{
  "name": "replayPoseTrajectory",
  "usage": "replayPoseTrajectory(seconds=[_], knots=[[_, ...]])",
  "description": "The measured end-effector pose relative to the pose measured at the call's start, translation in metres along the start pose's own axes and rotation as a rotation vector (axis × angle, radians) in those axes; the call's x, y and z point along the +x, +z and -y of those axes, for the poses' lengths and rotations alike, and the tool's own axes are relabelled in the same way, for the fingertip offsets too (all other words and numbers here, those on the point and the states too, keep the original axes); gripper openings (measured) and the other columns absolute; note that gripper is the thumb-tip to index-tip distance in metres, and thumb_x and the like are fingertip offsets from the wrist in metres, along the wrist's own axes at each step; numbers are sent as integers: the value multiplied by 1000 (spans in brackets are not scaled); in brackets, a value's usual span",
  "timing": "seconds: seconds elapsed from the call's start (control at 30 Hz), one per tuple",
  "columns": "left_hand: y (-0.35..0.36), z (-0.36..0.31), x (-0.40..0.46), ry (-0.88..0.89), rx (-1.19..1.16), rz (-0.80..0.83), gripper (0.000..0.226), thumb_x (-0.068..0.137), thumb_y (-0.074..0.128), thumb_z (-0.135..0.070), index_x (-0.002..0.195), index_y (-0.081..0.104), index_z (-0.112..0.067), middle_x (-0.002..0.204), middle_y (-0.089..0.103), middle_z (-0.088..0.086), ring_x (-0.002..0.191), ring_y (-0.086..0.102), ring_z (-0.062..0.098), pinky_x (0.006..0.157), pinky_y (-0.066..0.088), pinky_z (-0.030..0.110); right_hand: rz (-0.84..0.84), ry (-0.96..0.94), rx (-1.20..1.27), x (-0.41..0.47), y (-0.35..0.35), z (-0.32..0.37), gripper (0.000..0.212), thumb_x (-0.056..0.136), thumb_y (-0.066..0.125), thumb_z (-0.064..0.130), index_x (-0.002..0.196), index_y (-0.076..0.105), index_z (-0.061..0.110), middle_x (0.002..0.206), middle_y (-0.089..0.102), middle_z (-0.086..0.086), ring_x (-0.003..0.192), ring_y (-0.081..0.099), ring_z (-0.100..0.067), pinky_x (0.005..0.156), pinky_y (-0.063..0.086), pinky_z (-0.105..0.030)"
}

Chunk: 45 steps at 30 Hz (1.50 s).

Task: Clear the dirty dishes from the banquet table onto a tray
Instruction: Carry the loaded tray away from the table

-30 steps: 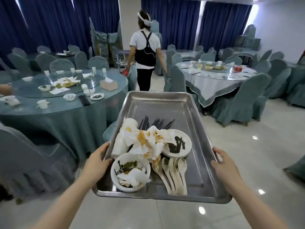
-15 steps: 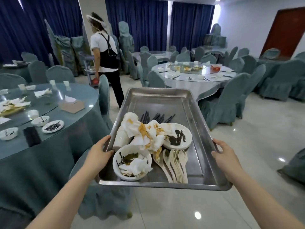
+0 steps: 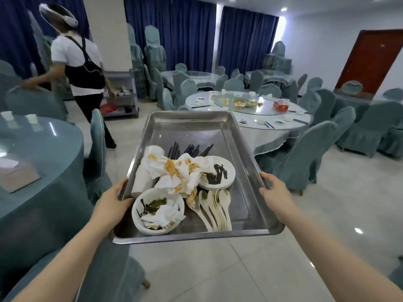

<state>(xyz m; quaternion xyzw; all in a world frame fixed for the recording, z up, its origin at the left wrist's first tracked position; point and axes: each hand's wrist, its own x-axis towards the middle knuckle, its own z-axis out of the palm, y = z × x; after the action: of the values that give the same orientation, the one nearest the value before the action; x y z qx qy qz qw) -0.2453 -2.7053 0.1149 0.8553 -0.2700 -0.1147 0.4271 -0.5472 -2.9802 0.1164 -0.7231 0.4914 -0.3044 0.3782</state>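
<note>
I carry a steel tray (image 3: 192, 127) in front of me above the floor. My left hand (image 3: 113, 201) grips its left rim and my right hand (image 3: 273, 190) grips its right rim. On the tray sit a dirty bowl (image 3: 157, 211) with crumpled tissue, a stained white plate (image 3: 218, 174), stained napkins (image 3: 176, 171), stacked white cups (image 3: 145, 173), several white spoons (image 3: 218, 208) and black chopsticks (image 3: 189, 149). A round banquet table (image 3: 261, 120) with dirty dishes stands ahead on the right.
Another round table (image 3: 32, 149) with a teal cloth is at my left, a covered chair (image 3: 97, 147) beside it. A person (image 3: 80, 68) walks at the left near a grey cart (image 3: 123, 94). Covered chairs (image 3: 305, 153) ring the right table. Tiled floor lies ahead.
My view has swung right and I have moved forward: the left table slid out to the left and the right table came nearer. The tray stays held in both hands.
</note>
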Motion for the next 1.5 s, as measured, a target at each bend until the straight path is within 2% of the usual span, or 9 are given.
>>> replayPoseTrajectory(seconds=[0.13, 0.27, 0.43, 0.53, 0.77, 0.93, 1.1, 1.27, 1.5], knots=[[32, -20, 110, 19, -14, -36, 65, 84, 66, -14, 143, 40, -26, 134, 55, 9, 116, 53, 30, 96, 42, 44, 8, -21, 0, 115, 36, 17, 51, 89, 51, 9, 135, 48, 33, 132, 56, 7, 97, 53, -11, 67, 41, -19], [64, -46, 221, 21, -3, -49, 66, 85, 66, -16, 144, 38, -27, 135, 54, 11, 115, 53, 32, 95, 43, 45, 16, -18, 0, 228, 68, 32, 50, 90, 50, 10, 134, 48, 32, 131, 57, 5, 99, 56, -14, 78, 45, -27], [97, -67, 345, -10, -20, -60, 67, 85, 66, -15, 144, 37, -28, 141, 48, 12, 119, 51, 32, 95, 42, 44, 53, 6, -26, 369, 109, 50, 48, 91, 51, 13, 134, 47, 33, 133, 54, 4, 81, 58, -5, 55, 41, -20], [115, -75, 421, -35, -35, -80, 66, 86, 65, -16, 144, 36, -29, 138, 50, 10, 115, 53, 30, 85, 42, 37, 85, -2, -64, 455, 144, 58, 49, 90, 51, 15, 135, 45, 34, 129, 57, 1, 89, 60, -19, 72, 50, -34], [133, -72, 576, -92, 44, -209, 66, 84, 65, -17, 143, 38, -30, 133, 56, 5, 115, 54, 27, 93, 43, 42, 225, -78, 4, 647, 261, 102, 49, 90, 51, 8, 130, 50, 38, 112, 60, 3, 72, 54, -5, 52, 38, -23], [129, -61, 689, -148, 72, -279, 59, 80, 66, -17, 133, 46, -36, 124, 63, 0, 111, 57, 27, 86, 45, 37, 322, -132, 5, 765, 354, 147, 49, 89, 50, 8, 132, 49, 31, 128, 55, 3, 97, 58, -20, 83, 49, -36], [115, -41, 833, -139, 49, -306, 56, 81, 63, -16, 129, 48, -39, 117, 63, -6, 94, 54, 15, 78, 42, 34, 318, -153, 4, 872, 459, 189, 48, 92, 50, 9, 134, 46, 30, 132, 54, -1, 86, 53, -13, 70, 42, -30], [100, -25, 976, -189, 98, -295, 59, 83, 64, -17, 136, 44, -31, 132, 57, 2, 114, 55, 27, 89, 43, 40, 339, -117, -42, 966, 536, 237, 47, 93, 48, 12, 135, 44, 32, 130, 54, 1, 63, 56, -12, 45, 37, -22], [100, -6, 1176, -224, 43, -316, 59, 82, 65, -18, 137, 44, -30, 125, 61, 2, 108, 57, 23, 84, 43, 33, 373, -179, -56, 1135, 659, 307, 47, 93, 47, 10, 136, 45, 27, 133, 53, -1, 81, 53, -10, 62, 42, -23]])
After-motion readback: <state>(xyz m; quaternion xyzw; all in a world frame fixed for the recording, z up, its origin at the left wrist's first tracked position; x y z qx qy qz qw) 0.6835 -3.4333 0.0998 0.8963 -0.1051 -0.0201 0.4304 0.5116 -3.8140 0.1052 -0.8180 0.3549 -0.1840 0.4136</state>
